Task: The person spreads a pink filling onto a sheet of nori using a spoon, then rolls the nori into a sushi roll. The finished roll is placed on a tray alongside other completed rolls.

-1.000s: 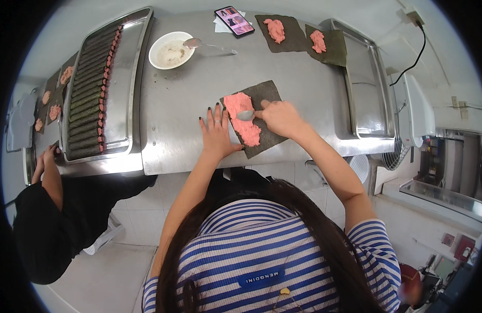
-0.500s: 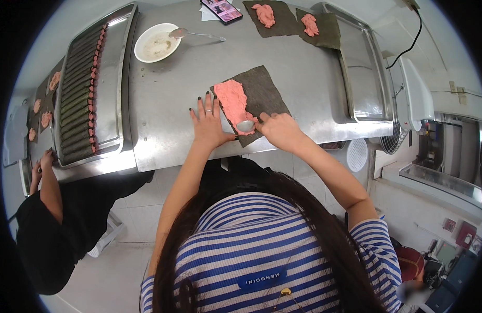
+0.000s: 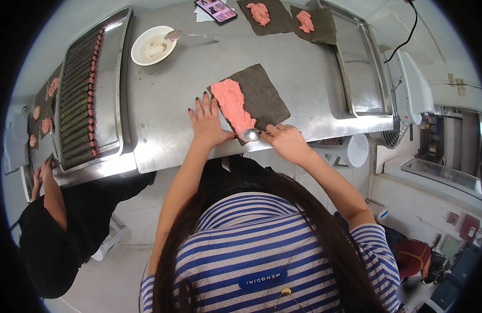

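Note:
A dark green seaweed sheet (image 3: 267, 96) lies on the steel table before me, with pink paste (image 3: 232, 103) spread in a band along its left side. My right hand (image 3: 287, 142) grips a metal spoon (image 3: 251, 135), whose bowl rests at the near end of the paste. Flat on the table beside the sheet's left edge, my left hand (image 3: 206, 127) has its fingers spread, the thumb reaching the sheet's near left edge.
Rolled seaweed sticks (image 3: 76, 99) fill part of a steel tray (image 3: 115, 78) at left. A white bowl (image 3: 147, 58) holds another spoon. Pasted sheets (image 3: 275, 21), a phone (image 3: 216, 10) and a second tray (image 3: 355, 68) stand farther back. A co-worker's hands (image 3: 45, 169) are at far left.
My right hand has drawn the spoon a little toward me and right, to the near end of the paste. My left hand keeps its place by the sheet.

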Action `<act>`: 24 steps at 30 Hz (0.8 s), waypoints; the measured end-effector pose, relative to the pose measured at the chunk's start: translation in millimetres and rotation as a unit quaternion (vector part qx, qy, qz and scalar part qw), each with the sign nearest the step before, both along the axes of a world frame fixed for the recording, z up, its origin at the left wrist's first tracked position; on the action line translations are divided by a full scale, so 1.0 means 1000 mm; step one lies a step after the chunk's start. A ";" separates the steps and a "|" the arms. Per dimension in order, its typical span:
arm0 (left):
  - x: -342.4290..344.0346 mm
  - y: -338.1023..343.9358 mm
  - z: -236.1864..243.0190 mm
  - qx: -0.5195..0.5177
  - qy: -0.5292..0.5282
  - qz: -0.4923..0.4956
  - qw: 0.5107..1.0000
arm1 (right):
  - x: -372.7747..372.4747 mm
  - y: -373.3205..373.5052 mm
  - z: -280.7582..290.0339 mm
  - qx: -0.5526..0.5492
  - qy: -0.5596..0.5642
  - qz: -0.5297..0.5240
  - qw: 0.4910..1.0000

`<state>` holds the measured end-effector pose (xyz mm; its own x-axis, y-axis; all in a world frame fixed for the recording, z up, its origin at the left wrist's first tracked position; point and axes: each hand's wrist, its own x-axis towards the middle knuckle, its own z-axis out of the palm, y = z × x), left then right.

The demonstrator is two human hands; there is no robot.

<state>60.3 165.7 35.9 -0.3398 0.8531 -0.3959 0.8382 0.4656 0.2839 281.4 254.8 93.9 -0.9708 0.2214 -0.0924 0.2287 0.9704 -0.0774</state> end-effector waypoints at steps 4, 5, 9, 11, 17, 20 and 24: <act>-0.001 -0.001 0.003 -0.014 0.002 0.000 1.000 | 0.006 0.029 0.021 -0.091 -0.020 -0.075 0.993; 0.000 -0.001 0.003 -0.013 0.002 0.001 1.000 | 0.005 0.035 0.025 -0.111 -0.020 -0.095 0.989; -0.001 -0.001 0.003 -0.018 0.003 0.003 1.000 | -0.009 0.058 0.026 -0.159 -0.009 -0.140 0.977; -0.001 0.000 0.004 -0.026 -0.001 0.003 1.000 | -0.025 0.070 0.020 -0.162 0.000 -0.138 0.977; 0.000 0.002 0.006 -0.038 0.015 -0.008 0.999 | -0.063 0.082 0.000 -0.118 -0.040 -0.086 0.989; 0.001 0.002 0.004 -0.042 0.028 -0.008 0.999 | -0.064 0.080 0.000 -0.109 -0.088 -0.056 0.989; 0.001 0.002 0.006 -0.050 0.026 -0.006 0.998 | -0.055 0.067 0.015 -0.118 -0.124 -0.043 0.984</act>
